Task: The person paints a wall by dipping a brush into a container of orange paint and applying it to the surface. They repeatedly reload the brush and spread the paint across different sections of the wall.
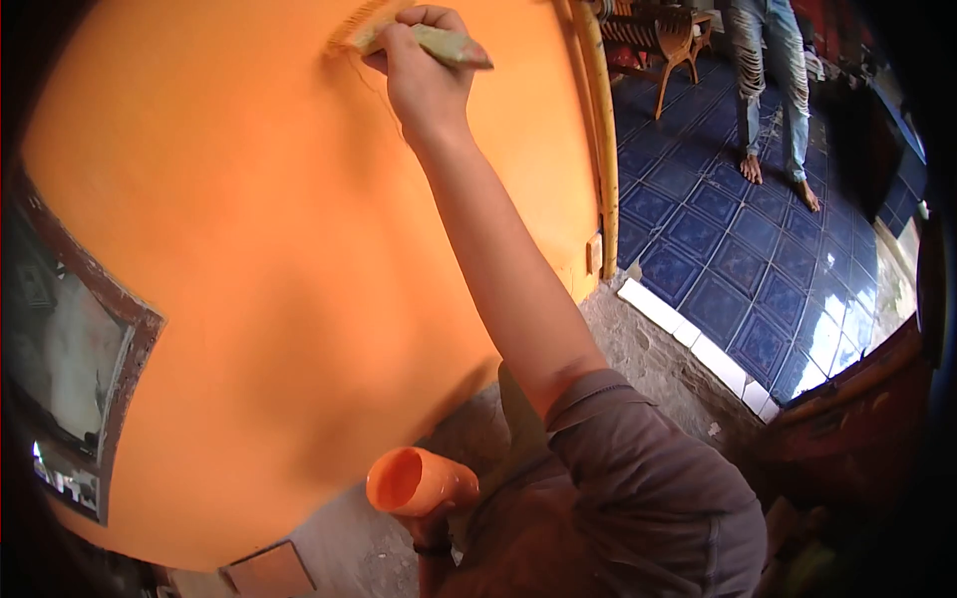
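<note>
High on the orange wall, my right hand grips a paintbrush by its pale, paint-smeared handle. The brush's orange bristles lie against the wall, and the arm is stretched far up. Low in the view, my left hand is closed around an orange paint container, close to my body. Its open mouth faces up and to the left, with orange colour inside. Most of the left hand's fingers are hidden under and behind the container.
A brown-framed window is at the left. Right of the wall's yellow edge post, a white-tiled step edge borders a blue tiled floor. A barefoot person in ripped jeans stands there near a wooden chair.
</note>
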Demonstrator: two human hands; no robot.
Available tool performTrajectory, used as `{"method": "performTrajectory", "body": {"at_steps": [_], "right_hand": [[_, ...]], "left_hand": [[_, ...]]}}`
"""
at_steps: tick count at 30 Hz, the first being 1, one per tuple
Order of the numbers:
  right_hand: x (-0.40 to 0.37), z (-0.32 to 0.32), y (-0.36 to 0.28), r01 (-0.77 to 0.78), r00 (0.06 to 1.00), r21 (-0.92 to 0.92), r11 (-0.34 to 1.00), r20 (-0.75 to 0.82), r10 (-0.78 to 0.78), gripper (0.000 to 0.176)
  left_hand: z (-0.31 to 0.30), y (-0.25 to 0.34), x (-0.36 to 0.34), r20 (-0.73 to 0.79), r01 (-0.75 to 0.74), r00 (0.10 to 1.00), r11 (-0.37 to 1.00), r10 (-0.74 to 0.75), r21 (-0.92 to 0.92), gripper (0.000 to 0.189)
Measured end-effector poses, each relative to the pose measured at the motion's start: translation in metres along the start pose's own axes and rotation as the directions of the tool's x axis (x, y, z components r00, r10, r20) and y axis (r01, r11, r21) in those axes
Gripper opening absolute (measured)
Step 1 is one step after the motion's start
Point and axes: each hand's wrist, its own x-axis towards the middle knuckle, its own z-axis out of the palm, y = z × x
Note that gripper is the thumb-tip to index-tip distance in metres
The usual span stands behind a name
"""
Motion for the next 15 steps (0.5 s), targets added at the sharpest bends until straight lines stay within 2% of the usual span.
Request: {"method": "performTrajectory", "body": {"at_steps": [1, 3, 4, 5, 6, 8, 9, 10, 11, 12, 13, 15], "right_hand": [[0.001, 0.001, -0.004, 0.037, 0.994, 0.242, 0.970, 0.091, -0.060, 0.012], [-0.013, -0.036, 0.025, 0.158, 0.979, -0.040, 0.987, 0.139, -0.151, 0.020], [-0.028, -0.070, 0.047, 0.189, 0.973, -0.239, 0.953, 0.174, -0.150, 0.021], [-0.050, -0.104, 0.077, -0.092, 0.995, -0.091, 0.992, 0.031, 0.095, 0.023], [-0.082, -0.142, 0.099, -0.167, 0.982, 0.164, 0.972, -0.057, 0.179, 0.019], [-0.156, -0.259, 0.145, -0.353, 0.925, 0.001, 0.935, -0.151, 0.350, 0.022], [-0.188, -0.302, 0.151, -0.431, 0.867, 0.024, 0.902, -0.267, 0.421, 0.021], [-0.213, -0.344, 0.155, -0.535, 0.803, -0.114, 0.837, -0.376, 0.462, 0.018], [-0.231, -0.385, 0.168, -0.596, 0.771, -0.412, 0.689, -0.533, 0.348, 0.014], [-0.235, -0.405, 0.156, -0.612, 0.768, -0.437, 0.659, -0.525, 0.366, 0.011], [-0.228, -0.399, 0.128, -0.655, 0.725, -0.341, 0.675, -0.535, 0.434, 0.011], [-0.214, -0.399, 0.113, -0.634, 0.742, -0.324, 0.702, -0.511, 0.434, 0.012]], "left_hand": [[0.004, 0.009, -0.001, 0.012, 0.030, 0.999, 0.999, -0.029, -0.032, 0.091], [-0.001, 0.003, -0.007, -0.006, 0.023, 1.000, 1.000, -0.023, -0.022, 0.092], [-0.004, 0.000, -0.010, -0.032, 0.026, 0.999, 1.000, -0.026, -0.002, 0.093], [-0.003, 0.002, -0.010, -0.016, 0.018, 1.000, 0.999, -0.019, -0.047, 0.095], [-0.005, 0.003, -0.013, -0.025, 0.008, 1.000, 0.999, -0.010, -0.052, 0.095], [-0.006, 0.004, -0.015, 0.023, 0.073, 0.997, 0.994, -0.072, -0.083, 0.096], [-0.002, 0.014, -0.015, 0.019, 0.078, 0.997, 0.992, -0.076, -0.103, 0.095], [-0.003, 0.017, -0.016, 0.005, 0.069, 0.998, 0.992, -0.069, -0.103, 0.095], [-0.006, 0.019, -0.018, -0.002, 0.098, 0.995, 0.993, -0.098, -0.061, 0.095], [-0.008, 0.020, -0.019, -0.006, 0.127, 0.992, 0.992, -0.128, -0.018, 0.094], [-0.008, 0.021, -0.019, -0.010, 0.120, 0.993, 0.993, -0.120, -0.017, 0.094], [-0.005, 0.022, -0.021, -0.108, 0.144, 0.984, 0.990, -0.142, 0.006, 0.094]]}}
